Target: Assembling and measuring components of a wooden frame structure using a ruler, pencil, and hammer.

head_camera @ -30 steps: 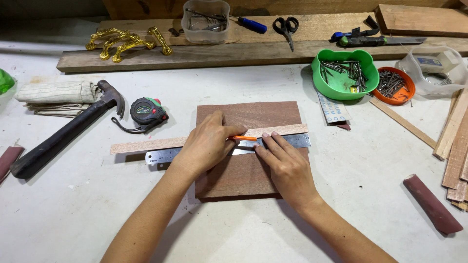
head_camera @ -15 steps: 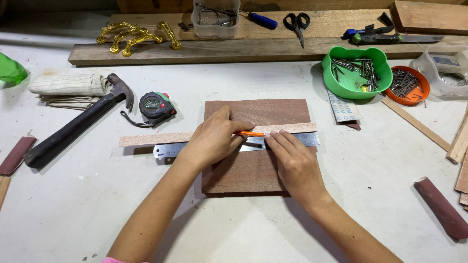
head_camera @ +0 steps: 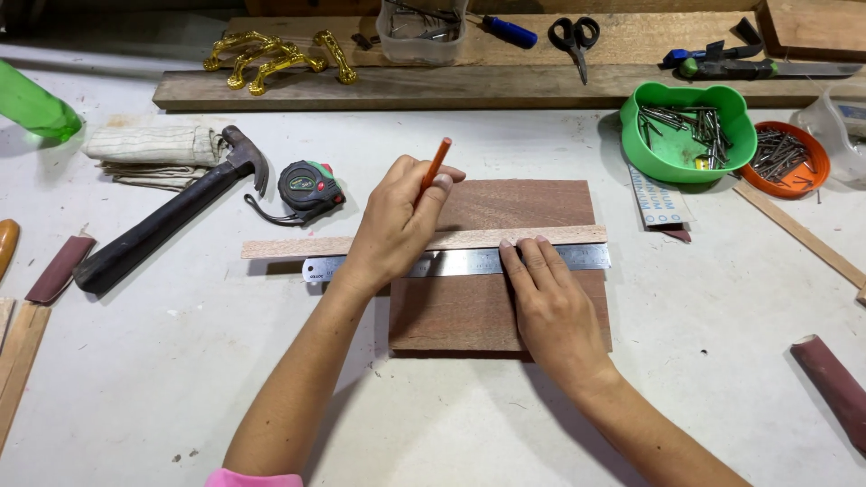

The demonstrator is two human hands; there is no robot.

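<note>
Scanning left to right across the white bench (head_camera: 180, 379): green bottle (head_camera: 34, 106) at the far left edge, folded cloth (head_camera: 153, 153) beside it, black-handled hammer (head_camera: 167, 221) lying diagonally with its head on the cloth's right end. Tape measure (head_camera: 309, 187), green and black, just right of the hammer head. Gold handles (head_camera: 271, 56) lie on the long plank (head_camera: 451, 86) at the back.

Left hand (head_camera: 397, 225) rests on the pale wood strip (head_camera: 298, 246); thumb and fingers pinched together on an orange pencil (head_camera: 436, 164), which points up and away, tip off the work. Steel ruler (head_camera: 469, 262) lies flat just below the strip, edge to edge with it, both crossing the reddish-brown board (head_camera: 541, 203) at bench centre.

Right hand (head_camera: 550, 307) lies palm down on the board, fingers straight and close together, fingertips (head_camera: 523, 248) pressing on the ruler.

Further right: green bowl (head_camera: 686, 135) of nails, orange dish (head_camera: 780, 158) of nails touching it. Scissors (head_camera: 575, 36) on the plank.
</note>
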